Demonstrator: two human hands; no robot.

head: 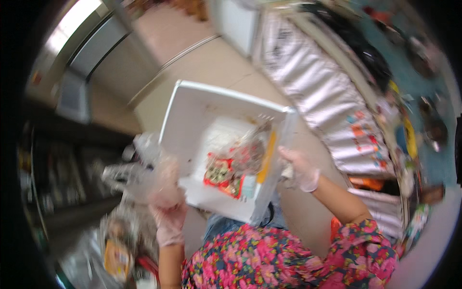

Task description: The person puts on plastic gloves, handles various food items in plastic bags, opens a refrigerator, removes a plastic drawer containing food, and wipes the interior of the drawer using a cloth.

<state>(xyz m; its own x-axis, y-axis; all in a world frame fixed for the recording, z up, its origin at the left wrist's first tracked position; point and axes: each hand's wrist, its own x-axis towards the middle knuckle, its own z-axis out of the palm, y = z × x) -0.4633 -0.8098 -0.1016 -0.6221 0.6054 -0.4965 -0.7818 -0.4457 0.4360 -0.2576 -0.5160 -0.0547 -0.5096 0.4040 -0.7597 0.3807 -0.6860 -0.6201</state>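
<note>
A white plastic drawer point(223, 95), tilted in front of my body, holds several food packets. Among them are a red-edged packet point(218, 173) and a clear bag with dark contents point(254, 153). A yellow strip point(267, 157) lies along its right wall. My right hand point(301, 169), in a thin clear glove, grips that wall; a small whitish crumpled thing point(287, 170) shows under the fingers. At the opposite side, my gloved left hand point(168, 206) holds a crumpled clear plastic bag point(135, 177) against the drawer's edge. Blur hides the left fingers' exact grip.
A dark open shelf unit point(72, 173) stands to the left. Wrapped food with a yellow tray point(117, 258) lies at lower left. A pale pleated curtain point(310, 79) hangs below a cluttered counter at right. Tiled floor point(213, 65) lies beyond the drawer.
</note>
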